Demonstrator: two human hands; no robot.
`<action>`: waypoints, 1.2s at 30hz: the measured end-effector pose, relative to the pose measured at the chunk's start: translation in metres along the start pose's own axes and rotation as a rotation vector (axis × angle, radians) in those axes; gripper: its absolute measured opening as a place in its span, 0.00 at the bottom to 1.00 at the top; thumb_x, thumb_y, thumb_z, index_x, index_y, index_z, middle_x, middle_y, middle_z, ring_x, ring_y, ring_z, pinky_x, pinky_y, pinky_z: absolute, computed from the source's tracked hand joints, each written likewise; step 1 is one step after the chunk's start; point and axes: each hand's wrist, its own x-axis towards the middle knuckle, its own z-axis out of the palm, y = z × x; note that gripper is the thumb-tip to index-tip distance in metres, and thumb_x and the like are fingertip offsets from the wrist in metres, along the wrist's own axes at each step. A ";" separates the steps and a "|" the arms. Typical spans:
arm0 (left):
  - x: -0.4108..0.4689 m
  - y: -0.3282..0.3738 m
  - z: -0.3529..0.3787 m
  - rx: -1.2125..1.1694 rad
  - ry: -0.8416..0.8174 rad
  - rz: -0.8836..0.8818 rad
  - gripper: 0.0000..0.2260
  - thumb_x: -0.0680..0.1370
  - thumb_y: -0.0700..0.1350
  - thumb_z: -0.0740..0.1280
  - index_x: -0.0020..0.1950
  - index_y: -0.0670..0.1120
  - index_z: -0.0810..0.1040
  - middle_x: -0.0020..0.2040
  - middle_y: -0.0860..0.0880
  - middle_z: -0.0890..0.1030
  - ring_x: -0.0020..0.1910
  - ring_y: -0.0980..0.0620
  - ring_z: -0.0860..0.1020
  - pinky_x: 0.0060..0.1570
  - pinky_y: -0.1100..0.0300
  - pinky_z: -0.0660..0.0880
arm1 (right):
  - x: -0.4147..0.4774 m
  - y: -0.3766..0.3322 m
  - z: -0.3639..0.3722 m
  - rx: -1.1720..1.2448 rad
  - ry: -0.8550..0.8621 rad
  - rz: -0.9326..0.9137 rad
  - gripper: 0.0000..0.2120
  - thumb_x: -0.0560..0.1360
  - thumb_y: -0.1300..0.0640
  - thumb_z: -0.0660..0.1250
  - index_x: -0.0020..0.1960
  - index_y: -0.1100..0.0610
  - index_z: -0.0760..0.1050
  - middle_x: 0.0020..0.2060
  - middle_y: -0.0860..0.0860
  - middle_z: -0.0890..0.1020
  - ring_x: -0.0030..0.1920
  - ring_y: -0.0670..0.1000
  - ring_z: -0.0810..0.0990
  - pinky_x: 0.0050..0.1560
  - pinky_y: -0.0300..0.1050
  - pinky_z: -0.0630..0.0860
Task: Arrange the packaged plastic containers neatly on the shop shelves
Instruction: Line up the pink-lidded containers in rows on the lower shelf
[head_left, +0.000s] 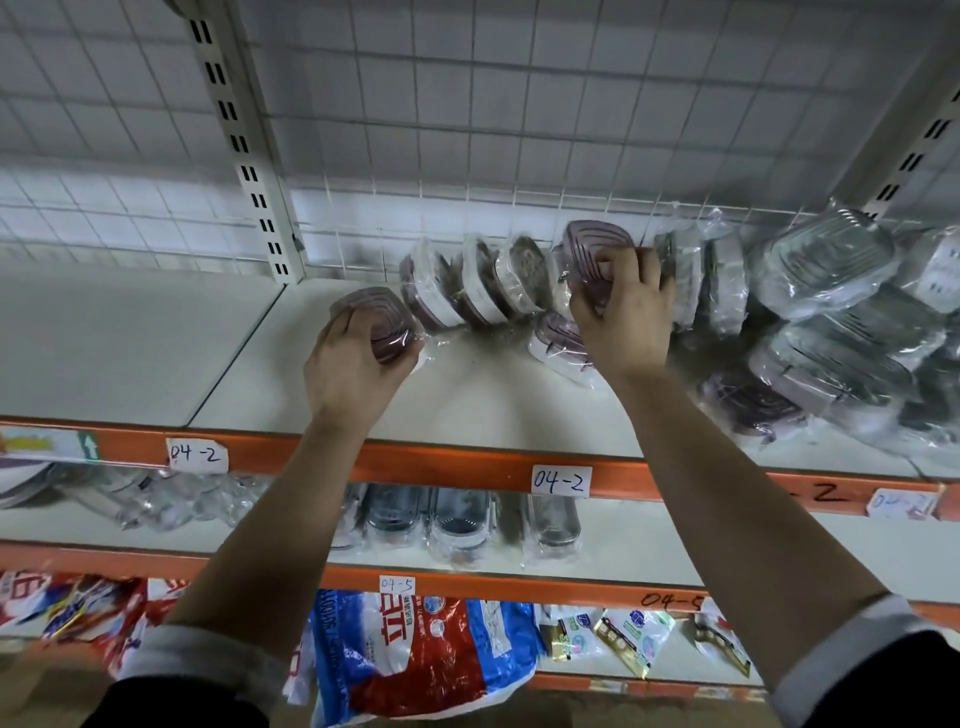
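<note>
Two wrapped purple boxes were in our hands over the shelf (493, 410): our left hand (348, 364) curled round one box (382, 322) at the left end of the far row (483, 286), and our right hand (623, 322) gripped the other box (592, 249) in the row's middle.

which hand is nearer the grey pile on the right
Right. The right hand grips a purple container just left of the grey pile; the left hand holds another much farther left.
</note>
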 end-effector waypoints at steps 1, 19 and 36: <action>-0.001 0.000 -0.003 0.002 0.004 0.004 0.24 0.69 0.59 0.73 0.53 0.42 0.78 0.55 0.41 0.81 0.51 0.38 0.79 0.45 0.49 0.77 | -0.007 0.000 -0.003 0.049 0.030 -0.014 0.18 0.76 0.49 0.66 0.61 0.58 0.74 0.56 0.58 0.76 0.56 0.61 0.74 0.61 0.54 0.66; -0.139 0.106 -0.039 0.015 -0.022 0.230 0.21 0.70 0.59 0.72 0.50 0.43 0.77 0.47 0.44 0.81 0.43 0.42 0.81 0.33 0.58 0.76 | -0.134 0.059 -0.095 0.193 -0.054 -0.050 0.23 0.73 0.46 0.60 0.60 0.59 0.77 0.55 0.58 0.77 0.55 0.61 0.74 0.59 0.56 0.68; -0.303 0.229 -0.038 -0.078 -0.139 0.258 0.19 0.68 0.56 0.77 0.47 0.43 0.79 0.47 0.46 0.82 0.45 0.45 0.81 0.37 0.56 0.78 | -0.279 0.194 -0.179 0.207 -0.172 -0.038 0.22 0.74 0.46 0.61 0.58 0.60 0.78 0.59 0.57 0.78 0.56 0.60 0.75 0.59 0.52 0.68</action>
